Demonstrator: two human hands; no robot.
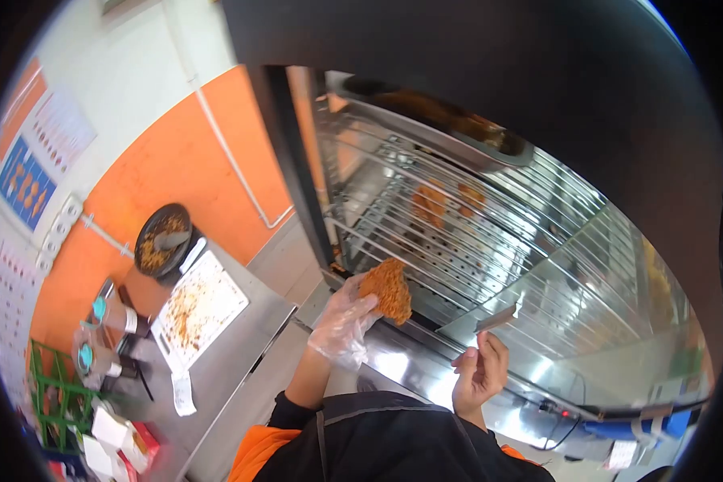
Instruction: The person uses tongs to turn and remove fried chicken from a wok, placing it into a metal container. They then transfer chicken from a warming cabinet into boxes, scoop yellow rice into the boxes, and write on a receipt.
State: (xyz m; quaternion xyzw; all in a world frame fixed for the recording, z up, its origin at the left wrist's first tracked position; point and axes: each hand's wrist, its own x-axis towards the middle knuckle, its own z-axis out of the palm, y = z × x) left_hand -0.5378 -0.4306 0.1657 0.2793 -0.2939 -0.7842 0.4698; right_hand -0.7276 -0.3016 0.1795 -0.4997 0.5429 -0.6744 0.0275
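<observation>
This is the kitchen or serving area of a fried-food shop: a black-framed cabinet (474,40) with wire racks and a glass door stores browned, breaded pieces (430,203), and the left hand (341,320) holds another piece (387,291) in a clear plastic glove. A metal counter (221,394) with a crumb-strewn white tray (234,296), a dark bowl (140,259) and food posters (26,186) on the wall also show it.

The left hand (344,321) is covered by a clear plastic glove (341,349), with thumb and fingers closed in a grip, and the left forearm (308,377) is stretched forward. The right hand (480,376) is kept bare and raised, its fingers (498,356) loosely bent.
</observation>
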